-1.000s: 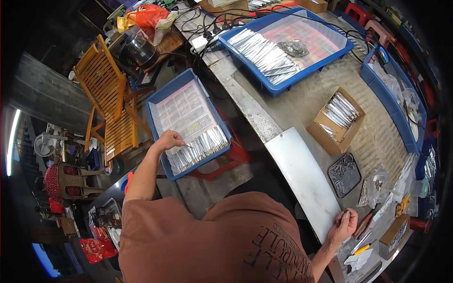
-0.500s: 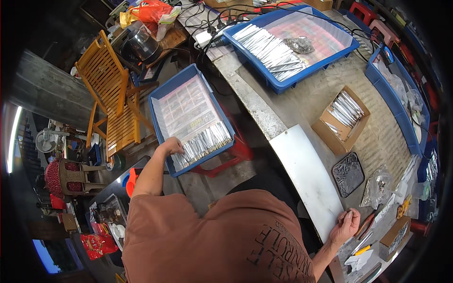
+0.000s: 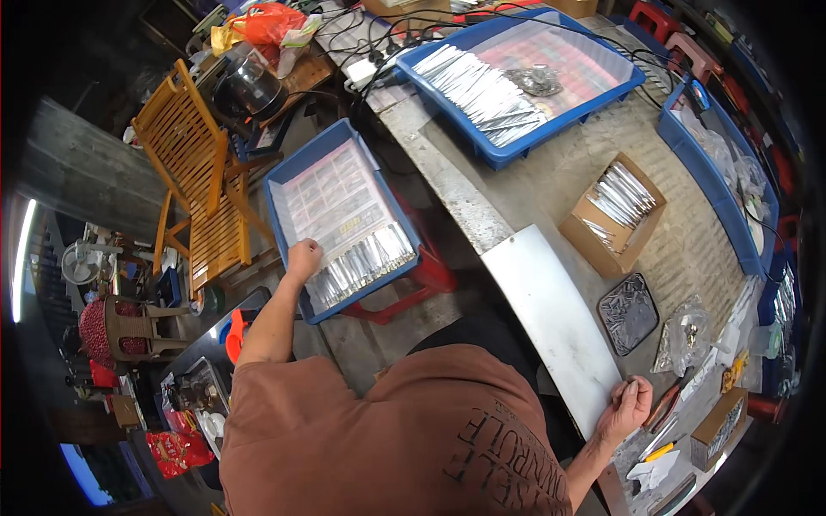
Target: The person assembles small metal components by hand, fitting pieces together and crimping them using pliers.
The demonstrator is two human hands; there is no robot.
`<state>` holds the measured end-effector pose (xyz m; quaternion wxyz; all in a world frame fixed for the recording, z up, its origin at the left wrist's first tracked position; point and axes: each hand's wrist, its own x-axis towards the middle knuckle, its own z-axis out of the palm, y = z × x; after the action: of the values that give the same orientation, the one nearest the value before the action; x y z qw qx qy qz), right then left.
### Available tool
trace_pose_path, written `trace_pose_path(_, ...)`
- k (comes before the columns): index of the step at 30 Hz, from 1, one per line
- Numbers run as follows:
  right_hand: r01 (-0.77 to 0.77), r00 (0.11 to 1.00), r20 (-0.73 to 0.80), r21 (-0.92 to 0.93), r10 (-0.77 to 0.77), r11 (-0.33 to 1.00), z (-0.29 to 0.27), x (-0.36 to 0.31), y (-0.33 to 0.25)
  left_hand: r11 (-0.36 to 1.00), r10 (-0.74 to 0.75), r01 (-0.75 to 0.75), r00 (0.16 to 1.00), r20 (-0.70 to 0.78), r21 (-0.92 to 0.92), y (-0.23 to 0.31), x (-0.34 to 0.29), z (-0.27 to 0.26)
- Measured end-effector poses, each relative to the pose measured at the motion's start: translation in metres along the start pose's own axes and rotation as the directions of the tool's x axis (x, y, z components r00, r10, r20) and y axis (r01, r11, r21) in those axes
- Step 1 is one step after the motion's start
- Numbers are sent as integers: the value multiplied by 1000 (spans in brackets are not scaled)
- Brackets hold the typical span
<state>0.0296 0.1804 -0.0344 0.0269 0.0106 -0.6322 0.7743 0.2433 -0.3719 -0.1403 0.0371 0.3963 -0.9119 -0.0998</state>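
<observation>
My left hand (image 3: 305,258) is over the blue tray (image 3: 325,138) on my left, its fingers curled in at the left end of a row of slim silver metal rods (image 3: 366,258). Whatever those fingers hold, if anything, is hidden. At the right, my right hand (image 3: 628,408) rests by the near end of a white board (image 3: 551,301) on the workbench. Its thumb and fingers are pressed together, and I cannot make out anything between them. Beyond it lies a dark tray of small metal pieces (image 3: 628,315).
On the bench stand a cardboard box of silver rods (image 3: 585,236) and a larger blue tray (image 3: 508,156). A plastic bag of small parts (image 3: 686,331) and a yellow-handled tool (image 3: 660,453) lie at the right. A red stool (image 3: 434,273) supports the left tray; a wooden folding chair (image 3: 215,245) stands beyond.
My left hand has moved slightly up and away from the rods, its fingers now curled in. My right hand stays by the white board, nearly still. The whole view has shifted a little.
</observation>
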Motion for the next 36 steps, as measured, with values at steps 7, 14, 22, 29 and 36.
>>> trace_pose_path(7,-41,999,21,-86,43,995,0,1,-1,814,22,-119,984,-174,-568,140,29,-49)
trace_pose_path(14,-49,998,27,-72,51,996,2,-3,-3,391,625,-437,772,-114,-810,336,23,-115)
trace_pose_path(22,-29,998,55,-112,35,993,3,-3,-6,198,975,-854,224,4,-481,471,38,-92)
trace_pose_path(29,-61,996,58,-96,67,994,4,-3,-8,413,816,-902,304,492,-128,504,46,-48)
trace_pose_path(36,-58,997,40,-125,63,990,4,-2,-9,365,831,-913,233,505,-180,502,51,-43)
